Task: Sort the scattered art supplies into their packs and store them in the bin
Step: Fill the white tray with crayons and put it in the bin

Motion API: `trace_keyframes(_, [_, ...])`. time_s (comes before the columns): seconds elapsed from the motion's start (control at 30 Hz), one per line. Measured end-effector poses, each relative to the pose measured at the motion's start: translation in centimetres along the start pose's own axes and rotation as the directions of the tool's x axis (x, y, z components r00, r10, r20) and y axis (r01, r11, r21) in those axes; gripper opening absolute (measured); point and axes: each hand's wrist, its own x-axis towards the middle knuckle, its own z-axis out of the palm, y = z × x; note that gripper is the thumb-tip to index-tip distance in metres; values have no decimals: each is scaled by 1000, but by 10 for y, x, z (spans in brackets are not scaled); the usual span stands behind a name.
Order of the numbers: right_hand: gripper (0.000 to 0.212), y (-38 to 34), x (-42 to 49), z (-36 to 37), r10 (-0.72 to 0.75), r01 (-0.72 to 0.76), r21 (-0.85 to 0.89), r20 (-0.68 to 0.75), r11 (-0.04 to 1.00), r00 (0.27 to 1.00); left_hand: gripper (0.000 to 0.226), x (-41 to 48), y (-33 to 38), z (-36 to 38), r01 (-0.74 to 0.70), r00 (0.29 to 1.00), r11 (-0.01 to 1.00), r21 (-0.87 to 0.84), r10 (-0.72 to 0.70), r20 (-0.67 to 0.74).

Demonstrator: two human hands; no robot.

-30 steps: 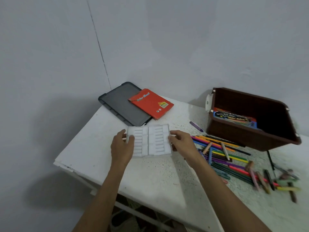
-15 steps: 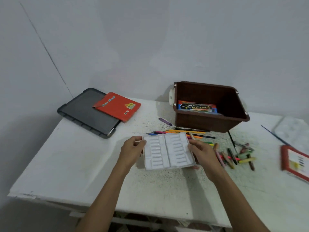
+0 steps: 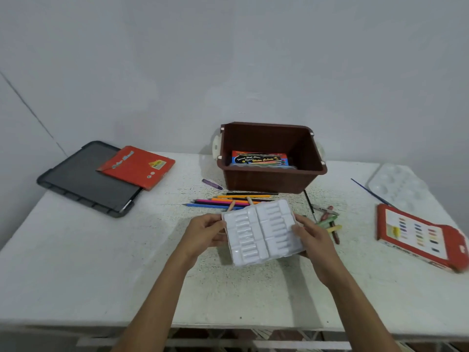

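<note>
Two slim forearms, bare along all the length in view. Wrists narrow, uncovered. Left hand (image 3: 203,235) and right hand (image 3: 313,238) bare as well, with long, slender fingers. Knuckles and thumbs plain; finer marks on them too blurred to tell.

Bare bench (image 3: 76,262) gives passage along near edge and left-centre. White tray (image 3: 261,229) held mid-way; behind it coloured pencils (image 3: 223,201) and crayons (image 3: 328,219) lie before the brown bin (image 3: 266,181), open on top. Grey lid (image 3: 83,184) blocks far left; red box (image 3: 416,235) and palette (image 3: 398,184) far right.
</note>
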Motion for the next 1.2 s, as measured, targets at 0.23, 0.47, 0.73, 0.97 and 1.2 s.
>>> trace_keyframes(0.23, [29, -22, -5, -39, -96, 92, 69, 59, 993, 994, 34, -2, 13, 42, 121, 992, 992, -40, -119, 30])
trace_keyframes(0.47, [26, -31, -3, -60, -167, 152, 228, 51, 962, 985, 49, 0, 20, 73, 163, 986, 976, -141, -166, -10])
trace_keyframes(0.73, [33, -28, -2, -64, -169, 151, 149, 116, 977, 979, 12, -4, 26, 100, 64, 998, 982, -179, -62, 15])
trace_keyframes(0.97, [49, -11, -2, -77, -68, 0, 256, 254, 967, 965, 12, 4, 21, 104, 34, 999, 952, -305, -40, -13])
trace_keyframes(1.2, [13, 7, -17, -82, -21, -2, 184, 127, 983, 992, 24, -1, 2, 106, 24, 999, 977, -214, -28, -17])
